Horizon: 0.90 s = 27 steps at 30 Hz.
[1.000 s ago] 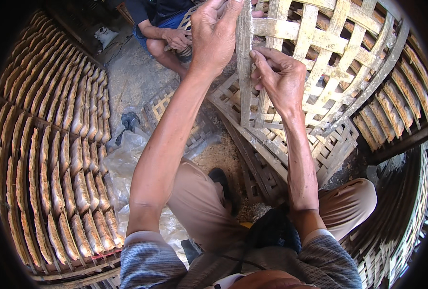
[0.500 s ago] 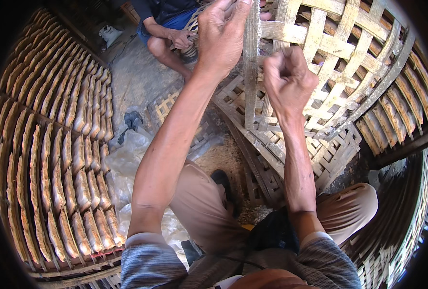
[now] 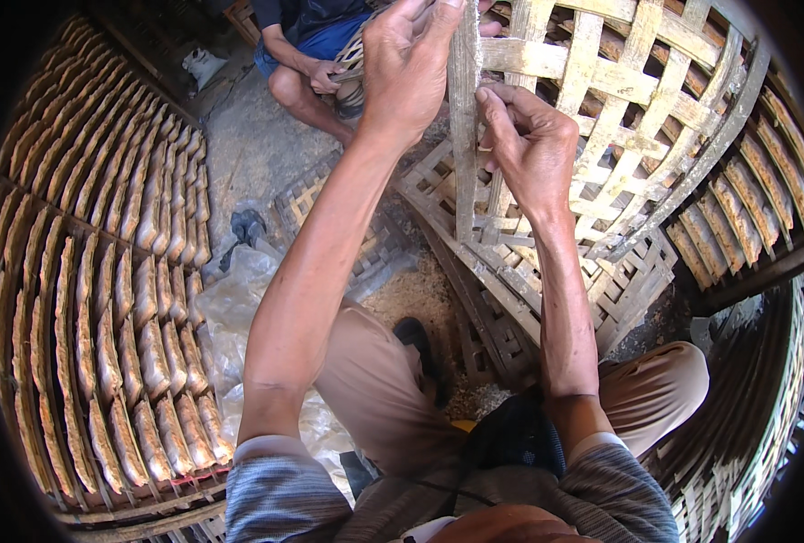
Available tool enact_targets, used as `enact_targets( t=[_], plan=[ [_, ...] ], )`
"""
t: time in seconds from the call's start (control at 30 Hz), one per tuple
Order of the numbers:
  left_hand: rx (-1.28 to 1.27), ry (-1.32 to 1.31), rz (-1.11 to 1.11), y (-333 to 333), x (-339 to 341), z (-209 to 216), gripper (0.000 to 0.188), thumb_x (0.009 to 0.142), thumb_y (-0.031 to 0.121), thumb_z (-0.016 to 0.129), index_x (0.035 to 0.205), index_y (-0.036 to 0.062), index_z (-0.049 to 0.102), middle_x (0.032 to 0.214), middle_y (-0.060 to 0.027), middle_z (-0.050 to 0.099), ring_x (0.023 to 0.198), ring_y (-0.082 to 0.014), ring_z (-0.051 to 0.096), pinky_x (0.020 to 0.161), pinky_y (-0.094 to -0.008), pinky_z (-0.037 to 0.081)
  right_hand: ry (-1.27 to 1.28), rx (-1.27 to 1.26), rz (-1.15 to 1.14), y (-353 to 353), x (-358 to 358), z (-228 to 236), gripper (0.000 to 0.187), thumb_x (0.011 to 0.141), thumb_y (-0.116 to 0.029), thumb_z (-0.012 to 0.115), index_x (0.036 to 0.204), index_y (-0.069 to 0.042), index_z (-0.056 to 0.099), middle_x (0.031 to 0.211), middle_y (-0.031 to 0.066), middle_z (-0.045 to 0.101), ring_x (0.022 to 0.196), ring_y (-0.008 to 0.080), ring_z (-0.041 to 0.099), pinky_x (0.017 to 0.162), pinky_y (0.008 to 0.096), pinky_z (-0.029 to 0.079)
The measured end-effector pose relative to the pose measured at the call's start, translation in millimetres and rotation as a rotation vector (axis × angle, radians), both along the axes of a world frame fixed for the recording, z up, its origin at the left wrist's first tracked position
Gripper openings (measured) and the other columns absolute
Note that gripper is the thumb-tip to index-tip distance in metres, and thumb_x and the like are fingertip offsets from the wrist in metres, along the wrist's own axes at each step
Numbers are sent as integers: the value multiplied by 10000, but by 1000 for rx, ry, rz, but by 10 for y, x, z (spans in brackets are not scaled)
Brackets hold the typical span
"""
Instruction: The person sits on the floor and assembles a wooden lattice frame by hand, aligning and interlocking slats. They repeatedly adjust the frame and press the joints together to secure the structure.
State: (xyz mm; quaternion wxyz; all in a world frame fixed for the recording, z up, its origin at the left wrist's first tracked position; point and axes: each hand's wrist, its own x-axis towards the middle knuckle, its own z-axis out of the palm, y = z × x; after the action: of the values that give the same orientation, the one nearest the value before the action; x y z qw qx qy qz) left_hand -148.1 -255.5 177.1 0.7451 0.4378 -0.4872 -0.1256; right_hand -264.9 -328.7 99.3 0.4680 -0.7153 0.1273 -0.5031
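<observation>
A woven bamboo lattice basket (image 3: 637, 100) stands tilted in front of me at the upper right. A loose upright bamboo strip (image 3: 464, 154) runs down its left side. My left hand (image 3: 406, 68) grips that strip near its top. My right hand (image 3: 528, 149) pinches the same strip lower down, fingertips pressed against its right edge. Both forearms reach up from the lower edge over my knees.
Another person (image 3: 316, 54) sits on the ground at the top, hands on a woven piece. Finished lattice panels (image 3: 510, 299) lie under the basket. Racks of split bamboo pieces (image 3: 103, 290) fill the left. Clear plastic sheet (image 3: 239, 299) lies by my left knee. More woven work (image 3: 764, 407) is stacked at right.
My right hand rose along the strip, briefly bunched into a fist, and now has its fingers spread on the strip again. The left hand stayed at the strip's top.
</observation>
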Motion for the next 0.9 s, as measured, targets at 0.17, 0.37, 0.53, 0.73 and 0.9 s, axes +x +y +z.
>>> enact_targets(
  t=[0.17,0.37,0.53,0.73,0.9],
  plan=[
    [-37,60,-21,-5,-31,4,320,1120,154,567,1353,-62,609,1204,-117,725,1031,-165,739,820,-268,604,-48,-274,-186,-27,48,-33,126,974,-143,740,964,-18,748,587,38,686,474,109,627,443,290,495],
    [-4,-150,155,10,-39,36,281,1110,162,588,1253,-65,670,1139,-96,731,997,-127,704,841,-268,571,-182,-431,-310,-80,-55,132,101,938,-89,812,962,-18,745,612,2,680,535,45,638,451,200,485],
    [-8,-332,311,36,21,19,271,1101,149,598,1255,-61,674,1145,-76,730,1039,-126,670,888,-284,548,-86,-714,-341,-224,-13,180,242,938,-84,809,1176,-124,806,749,20,773,607,84,706,524,237,553],
    [8,-172,229,9,15,-25,289,1097,152,600,1276,-62,675,1189,-90,735,1074,-134,658,921,-289,536,-58,-744,-410,-193,56,223,103,944,-151,782,1015,-104,724,716,56,741,559,179,704,485,332,540],
    [-7,-210,173,1,-3,0,307,1109,169,585,1298,-59,665,1189,-110,744,1069,-154,696,900,-284,572,27,-623,-490,-120,63,349,134,1027,-175,715,1069,-77,634,638,16,722,515,71,661,443,266,498]
  ],
)
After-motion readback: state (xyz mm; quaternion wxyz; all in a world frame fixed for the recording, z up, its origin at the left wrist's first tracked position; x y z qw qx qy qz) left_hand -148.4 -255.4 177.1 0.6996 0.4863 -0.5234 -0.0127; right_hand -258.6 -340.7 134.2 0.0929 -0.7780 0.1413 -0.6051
